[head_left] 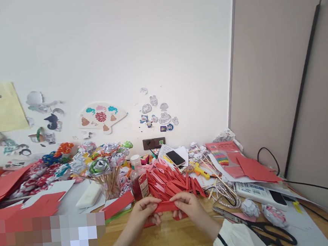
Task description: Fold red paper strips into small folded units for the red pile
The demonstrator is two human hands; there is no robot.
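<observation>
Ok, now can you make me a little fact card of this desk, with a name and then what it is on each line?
Left hand: the left hand pinches one end of a folded red paper
Right hand: the right hand pinches its other end
Behind the hands: a pile of red paper pieces
Left of pile: a bottle with a white cap
Past the pile: a phone
Right side: black-handled scissors
Flowers: paper flowers, on sticks
Wall: a fan shape and stickers

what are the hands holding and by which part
A red paper strip: the left hand pinches its left end, the right hand its right end.
</observation>
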